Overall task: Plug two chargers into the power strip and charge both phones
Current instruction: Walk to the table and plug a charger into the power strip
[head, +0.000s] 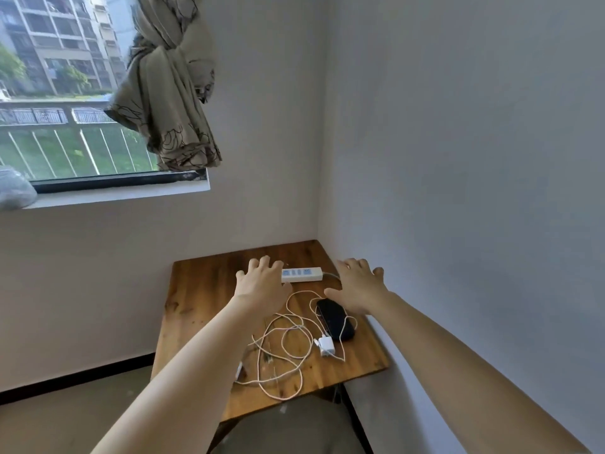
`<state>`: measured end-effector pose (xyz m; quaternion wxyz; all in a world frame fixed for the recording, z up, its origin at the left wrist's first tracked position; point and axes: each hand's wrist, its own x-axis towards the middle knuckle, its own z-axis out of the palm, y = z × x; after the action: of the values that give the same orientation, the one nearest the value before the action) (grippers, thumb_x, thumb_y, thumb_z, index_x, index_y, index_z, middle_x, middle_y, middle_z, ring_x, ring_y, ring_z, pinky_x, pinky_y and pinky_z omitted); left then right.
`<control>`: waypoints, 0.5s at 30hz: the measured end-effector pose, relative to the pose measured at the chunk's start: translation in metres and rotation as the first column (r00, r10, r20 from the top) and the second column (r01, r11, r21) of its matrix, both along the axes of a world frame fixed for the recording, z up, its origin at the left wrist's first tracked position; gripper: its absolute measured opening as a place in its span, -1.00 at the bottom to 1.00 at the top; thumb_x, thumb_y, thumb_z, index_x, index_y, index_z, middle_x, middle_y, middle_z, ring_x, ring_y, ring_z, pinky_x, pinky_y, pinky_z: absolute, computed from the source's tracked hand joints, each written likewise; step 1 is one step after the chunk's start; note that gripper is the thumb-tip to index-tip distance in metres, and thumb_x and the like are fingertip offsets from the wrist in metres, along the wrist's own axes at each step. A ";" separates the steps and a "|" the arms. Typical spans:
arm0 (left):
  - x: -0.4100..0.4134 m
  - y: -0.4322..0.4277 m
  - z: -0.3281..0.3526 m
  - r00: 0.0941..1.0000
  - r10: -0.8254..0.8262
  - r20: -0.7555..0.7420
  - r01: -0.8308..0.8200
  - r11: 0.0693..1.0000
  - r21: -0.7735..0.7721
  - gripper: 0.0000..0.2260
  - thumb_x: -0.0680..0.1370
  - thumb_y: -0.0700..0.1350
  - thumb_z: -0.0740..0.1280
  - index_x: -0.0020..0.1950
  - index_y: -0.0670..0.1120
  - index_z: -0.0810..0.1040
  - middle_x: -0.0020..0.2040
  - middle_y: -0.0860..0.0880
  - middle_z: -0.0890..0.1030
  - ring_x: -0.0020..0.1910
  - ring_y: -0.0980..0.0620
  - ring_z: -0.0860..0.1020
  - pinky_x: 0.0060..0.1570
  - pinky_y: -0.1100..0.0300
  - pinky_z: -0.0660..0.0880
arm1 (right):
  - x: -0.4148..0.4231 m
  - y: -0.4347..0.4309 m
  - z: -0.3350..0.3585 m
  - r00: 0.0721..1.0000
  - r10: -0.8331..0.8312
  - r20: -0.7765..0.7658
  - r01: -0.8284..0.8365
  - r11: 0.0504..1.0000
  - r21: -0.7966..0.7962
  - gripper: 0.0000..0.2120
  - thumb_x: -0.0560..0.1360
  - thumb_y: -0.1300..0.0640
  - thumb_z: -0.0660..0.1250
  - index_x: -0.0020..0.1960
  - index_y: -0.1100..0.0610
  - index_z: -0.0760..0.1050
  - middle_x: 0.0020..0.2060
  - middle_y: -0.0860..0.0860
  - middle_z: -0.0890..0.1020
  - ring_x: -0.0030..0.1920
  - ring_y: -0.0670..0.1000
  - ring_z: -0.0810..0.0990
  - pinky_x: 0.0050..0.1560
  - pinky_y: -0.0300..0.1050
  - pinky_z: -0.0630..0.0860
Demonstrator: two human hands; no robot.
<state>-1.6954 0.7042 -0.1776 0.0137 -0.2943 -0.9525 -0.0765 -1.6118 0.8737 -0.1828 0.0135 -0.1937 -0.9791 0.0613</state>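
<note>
A white power strip [302,274] lies at the back of a small wooden table [199,290]. My left hand [262,283] hovers over its left end, fingers spread, holding nothing. My right hand [357,286] is spread open to the right of the strip, above its cord. A black phone [335,319] lies below my right hand. A white charger plug [324,345] rests beside the phone, and tangled white cables [281,348] loop across the table's middle. Another small white piece [239,371] shows at my left forearm, mostly hidden. I see no second phone.
The table stands in a room corner, with a white wall [458,191] close on the right and another behind. A window [65,126] with a knotted curtain [170,93] is at the upper left. Floor lies left of the table.
</note>
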 end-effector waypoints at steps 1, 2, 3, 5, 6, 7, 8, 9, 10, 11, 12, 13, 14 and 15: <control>-0.011 0.010 -0.009 1.000 0.006 0.022 -0.006 1.000 0.002 -0.51 0.58 0.08 0.15 0.48 -0.02 0.24 0.50 -0.12 0.26 0.45 -0.16 0.21 0.33 -0.14 0.26 | -0.012 0.011 -0.011 1.000 0.002 0.021 -0.002 1.000 -0.006 -0.36 0.51 -0.17 0.23 0.48 0.05 0.11 0.46 0.09 0.26 0.44 0.14 0.19 0.38 0.27 0.13; -0.022 0.018 -0.019 0.999 0.010 0.045 -0.010 1.000 0.000 -0.52 0.58 0.08 0.14 0.49 -0.03 0.24 0.49 -0.12 0.27 0.44 -0.16 0.22 0.33 -0.13 0.26 | -0.023 0.020 -0.022 0.999 0.002 0.043 -0.001 1.000 -0.015 -0.36 0.51 -0.17 0.23 0.48 0.05 0.12 0.46 0.09 0.26 0.44 0.14 0.19 0.38 0.27 0.14; -0.032 0.025 -0.030 0.998 0.013 0.069 -0.012 1.000 -0.007 -0.52 0.59 0.08 0.14 0.49 -0.03 0.23 0.49 -0.12 0.28 0.44 -0.16 0.23 0.32 -0.12 0.27 | -0.033 0.029 -0.033 0.998 0.000 0.069 0.002 1.000 -0.029 -0.36 0.51 -0.17 0.22 0.48 0.05 0.12 0.46 0.09 0.27 0.44 0.15 0.20 0.38 0.28 0.14; -0.050 0.037 -0.053 0.993 0.020 0.116 -0.015 0.999 -0.037 -0.53 0.59 0.08 0.14 0.48 -0.03 0.24 0.49 -0.11 0.29 0.44 -0.16 0.24 0.32 -0.11 0.29 | -0.049 0.043 -0.056 0.992 -0.007 0.124 0.015 0.998 -0.060 -0.39 0.51 -0.17 0.22 0.46 0.05 0.15 0.46 0.09 0.27 0.43 0.15 0.21 0.38 0.28 0.14; -0.058 0.043 -0.065 0.989 0.024 0.144 -0.016 0.998 -0.055 -0.54 0.59 0.07 0.14 0.47 -0.03 0.26 0.48 -0.11 0.30 0.43 -0.16 0.25 0.32 -0.10 0.29 | -0.055 0.050 -0.069 0.988 -0.012 0.152 0.023 0.997 -0.076 -0.41 0.52 -0.16 0.22 0.45 0.05 0.17 0.45 0.08 0.29 0.43 0.15 0.22 0.37 0.26 0.15; -0.066 0.047 -0.077 0.984 0.029 0.175 -0.017 0.997 -0.070 -0.55 0.59 0.07 0.15 0.46 -0.03 0.27 0.46 -0.11 0.31 0.42 -0.15 0.26 0.31 -0.10 0.30 | -0.062 0.056 -0.080 0.984 -0.014 0.176 0.031 0.995 -0.093 -0.43 0.51 -0.15 0.22 0.44 0.04 0.19 0.44 0.08 0.31 0.42 0.15 0.23 0.36 0.24 0.17; -0.074 0.052 -0.088 0.978 0.031 0.208 -0.014 0.996 -0.085 -0.57 0.59 0.06 0.15 0.44 -0.03 0.28 0.45 -0.10 0.32 0.41 -0.15 0.27 0.30 -0.09 0.30 | -0.067 0.063 -0.092 0.980 -0.016 0.200 0.039 0.993 -0.109 -0.44 0.51 -0.14 0.22 0.43 0.04 0.21 0.42 0.08 0.32 0.40 0.14 0.25 0.35 0.22 0.19; -0.082 0.056 -0.101 0.970 0.031 0.240 -0.007 0.995 -0.100 -0.57 0.59 0.05 0.15 0.44 -0.03 0.29 0.44 -0.10 0.33 0.40 -0.15 0.27 0.30 -0.09 0.30 | -0.073 0.069 -0.104 0.975 -0.019 0.223 0.048 0.991 -0.126 -0.46 0.51 -0.13 0.22 0.42 0.04 0.22 0.41 0.08 0.34 0.39 0.14 0.26 0.34 0.19 0.20; -0.089 0.061 -0.113 0.963 0.029 0.269 0.002 0.993 -0.115 -0.58 0.59 0.05 0.15 0.43 -0.03 0.29 0.43 -0.09 0.34 0.39 -0.14 0.27 0.29 -0.09 0.31 | -0.078 0.074 -0.115 0.969 -0.023 0.248 0.059 0.988 -0.142 -0.47 0.52 -0.12 0.21 0.41 0.04 0.24 0.40 0.08 0.35 0.38 0.14 0.27 0.33 0.18 0.21; -0.097 0.065 -0.125 0.955 0.027 0.296 0.011 0.992 -0.127 -0.58 0.59 0.06 0.14 0.43 -0.04 0.29 0.43 -0.09 0.34 0.39 -0.14 0.28 0.29 -0.08 0.31 | -0.083 0.079 -0.127 0.961 -0.026 0.275 0.071 0.985 -0.157 -0.49 0.52 -0.11 0.20 0.41 0.05 0.26 0.40 0.08 0.36 0.38 0.13 0.27 0.33 0.18 0.21; -0.104 0.069 -0.138 0.947 0.025 0.320 0.020 0.991 -0.136 -0.58 0.59 0.05 0.14 0.43 -0.04 0.30 0.42 -0.09 0.35 0.38 -0.13 0.28 0.29 -0.07 0.32 | -0.089 0.083 -0.139 0.953 -0.032 0.302 0.087 0.981 -0.171 -0.50 0.53 -0.10 0.20 0.41 0.05 0.27 0.39 0.08 0.37 0.38 0.13 0.28 0.34 0.19 0.20; -0.112 0.073 -0.150 0.939 0.021 0.343 0.030 0.990 -0.141 -0.58 0.59 0.05 0.14 0.43 -0.04 0.30 0.42 -0.09 0.35 0.38 -0.13 0.28 0.28 -0.07 0.32 | -0.095 0.086 -0.150 0.946 -0.039 0.323 0.103 0.978 -0.183 -0.52 0.54 -0.09 0.19 0.40 0.06 0.29 0.38 0.09 0.38 0.38 0.13 0.29 0.35 0.20 0.20; -0.119 0.078 -0.162 0.929 0.015 0.369 0.041 0.989 -0.144 -0.57 0.59 0.04 0.14 0.43 -0.05 0.29 0.43 -0.09 0.34 0.39 -0.13 0.28 0.29 -0.06 0.32 | -0.101 0.089 -0.162 0.939 -0.045 0.342 0.119 0.973 -0.199 -0.54 0.55 -0.08 0.19 0.39 0.06 0.31 0.37 0.09 0.40 0.37 0.13 0.30 0.35 0.20 0.21; -0.126 0.082 -0.174 0.918 0.008 0.397 0.055 0.988 -0.147 -0.56 0.59 0.04 0.14 0.45 -0.04 0.27 0.45 -0.10 0.32 0.42 -0.13 0.25 0.32 -0.07 0.31 | -0.107 0.091 -0.173 0.933 -0.050 0.356 0.137 0.966 -0.222 -0.56 0.55 -0.07 0.18 0.38 0.07 0.33 0.35 0.09 0.43 0.35 0.13 0.34 0.35 0.19 0.25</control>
<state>-1.8209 0.7864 -0.3514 -0.2031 -0.2845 -0.9350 -0.0604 -1.7185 0.9649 -0.3559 -0.1806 -0.2484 -0.9406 0.1446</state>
